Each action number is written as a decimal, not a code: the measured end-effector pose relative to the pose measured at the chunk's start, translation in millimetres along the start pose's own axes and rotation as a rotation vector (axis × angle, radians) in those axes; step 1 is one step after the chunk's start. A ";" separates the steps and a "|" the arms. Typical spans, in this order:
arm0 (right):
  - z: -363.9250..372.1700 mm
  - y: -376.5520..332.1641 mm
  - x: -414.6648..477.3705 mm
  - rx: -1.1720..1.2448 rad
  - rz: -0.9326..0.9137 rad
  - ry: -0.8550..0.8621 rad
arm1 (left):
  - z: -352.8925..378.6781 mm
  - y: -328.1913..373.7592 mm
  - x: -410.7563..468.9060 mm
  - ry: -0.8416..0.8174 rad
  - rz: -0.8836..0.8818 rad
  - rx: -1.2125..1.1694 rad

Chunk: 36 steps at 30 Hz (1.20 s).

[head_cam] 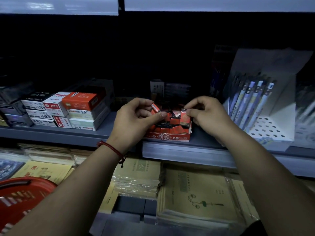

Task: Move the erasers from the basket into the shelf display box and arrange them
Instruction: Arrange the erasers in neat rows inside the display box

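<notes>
The left hand [136, 116] is raised over the shelf [68, 133]. Its thumb and curled fingers [144, 101] pinch 1 red-wrapped eraser [156, 107], held tilted just above the left part of the red display box [167, 137]. The right hand [207, 114] pinches a second eraser [184, 111] between thumb and forefinger over the box's right side; I cannot tell whether it touches the ones beneath.

The box sits at the shelf's front edge, marked 2B on its front wall. It holds a loose pile of erasers [170, 127], some flat and some tilted.

The red basket [25, 198] is at the lower left, below shelf level and well apart from the box; what it holds is too blurred to tell.

Stacked small cartons [76, 108] stand left of the box, and a white pen stand [272, 133] with upright pens [252, 101] stands to its right. Wrapped notebooks [196, 193] lie under the shelf. A red cord bracelet [110, 148] circles the left wrist.
</notes>
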State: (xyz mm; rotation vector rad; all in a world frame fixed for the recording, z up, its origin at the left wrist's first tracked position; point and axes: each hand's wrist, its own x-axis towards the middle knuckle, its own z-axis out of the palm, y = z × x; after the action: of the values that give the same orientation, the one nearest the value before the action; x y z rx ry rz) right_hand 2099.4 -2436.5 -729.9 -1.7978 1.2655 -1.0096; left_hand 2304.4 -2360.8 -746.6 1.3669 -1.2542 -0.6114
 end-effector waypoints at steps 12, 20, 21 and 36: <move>3.2 2.1 -3.3 -0.181 -0.078 -0.043 | 1.6 0.9 1.7 0.012 -0.007 -0.022; 3.8 3.2 -3.8 -0.367 -0.175 -0.144 | 0.9 1.4 0.4 0.001 0.003 -0.011; 4.4 3.5 -3.8 -0.385 -0.179 -0.176 | 0.3 1.1 0.3 0.000 0.004 -0.014; 13.7 -2.6 -9.7 -0.462 -0.412 -0.352 | -17.9 3.7 -0.1 -0.150 0.016 -0.134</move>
State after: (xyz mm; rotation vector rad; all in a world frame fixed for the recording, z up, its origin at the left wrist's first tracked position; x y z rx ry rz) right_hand 2110.6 -2425.1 -735.6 -2.5362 0.9769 -0.5841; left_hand 2319.1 -2353.3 -738.9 1.2169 -1.3172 -0.7844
